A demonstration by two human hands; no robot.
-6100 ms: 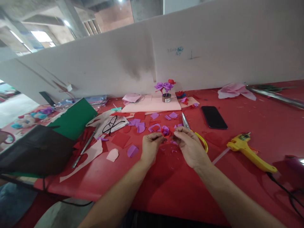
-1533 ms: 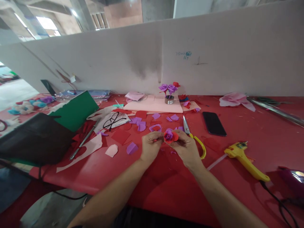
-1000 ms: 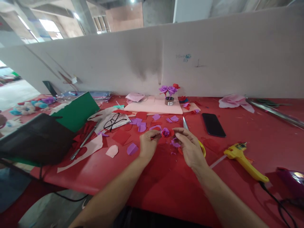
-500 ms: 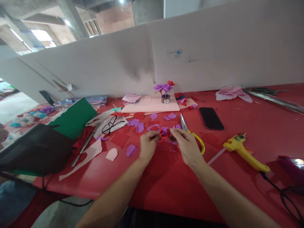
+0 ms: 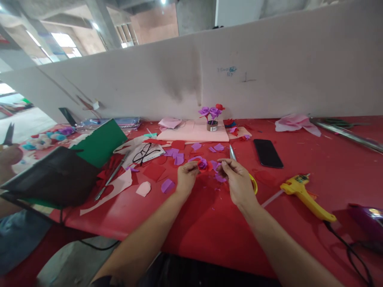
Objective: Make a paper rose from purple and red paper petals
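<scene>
A small paper rose (image 5: 203, 164), purple inside and red outside, is pinched in the fingertips of my left hand (image 5: 186, 178) above the red table (image 5: 209, 231). My right hand (image 5: 236, 179) is closed in a pinch just right of the rose, near a purple petal piece (image 5: 220, 177); what its fingers hold is too small to make out. Yellow-handled scissors (image 5: 233, 154) lie behind my right hand. Loose purple and red petal cutouts (image 5: 178, 159) are scattered beyond my hands.
A black phone (image 5: 268, 153) and a yellow glue gun (image 5: 306, 197) lie to the right. Finished paper roses stand in a small cup (image 5: 212, 125) on pink sheets by the white wall. Glasses (image 5: 145, 153), green sheet (image 5: 100, 144), black sheet (image 5: 50, 175) lie left. Another person's hand (image 5: 8, 155) holds scissors at far left.
My right hand has drawn slightly away from the rose, leaving a small gap. The view has shifted, and another person's hand with scissors has come in at far left.
</scene>
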